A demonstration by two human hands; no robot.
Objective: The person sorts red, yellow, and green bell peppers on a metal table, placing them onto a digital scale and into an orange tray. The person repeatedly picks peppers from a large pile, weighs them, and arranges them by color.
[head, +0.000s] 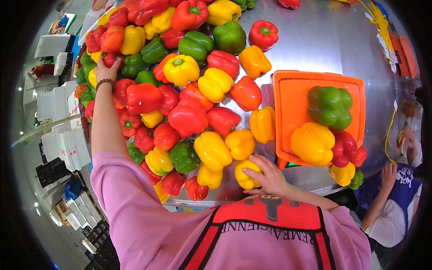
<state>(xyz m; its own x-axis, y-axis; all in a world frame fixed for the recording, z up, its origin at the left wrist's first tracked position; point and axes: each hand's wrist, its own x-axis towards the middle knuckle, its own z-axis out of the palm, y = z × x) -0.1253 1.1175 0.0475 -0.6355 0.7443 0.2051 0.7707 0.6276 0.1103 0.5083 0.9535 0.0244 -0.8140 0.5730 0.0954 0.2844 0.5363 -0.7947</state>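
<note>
At the far left of the pile, my left hand (107, 71) reaches out with its fingers around a dark red bell pepper (110, 60). Close to my body, my right hand (270, 175) grips a yellow bell pepper (245, 174) near the table's front edge. Red, yellow, green and orange peppers lie heaped between my arms, among them a large red bell pepper (188, 117). To the right of the heap is an orange plastic tray (290, 101). A green bell pepper (330, 107) and a yellow-orange bell pepper (313, 143) rest on it.
The metal table (303, 44) shines under the light. Red, yellow and green peppers cluster past the tray's near right corner. Yellow tags or ties (383, 30) hang at the far right. A co-worker in a blue vest (398, 192) is at the right. White foam boxes (72, 145) stand left.
</note>
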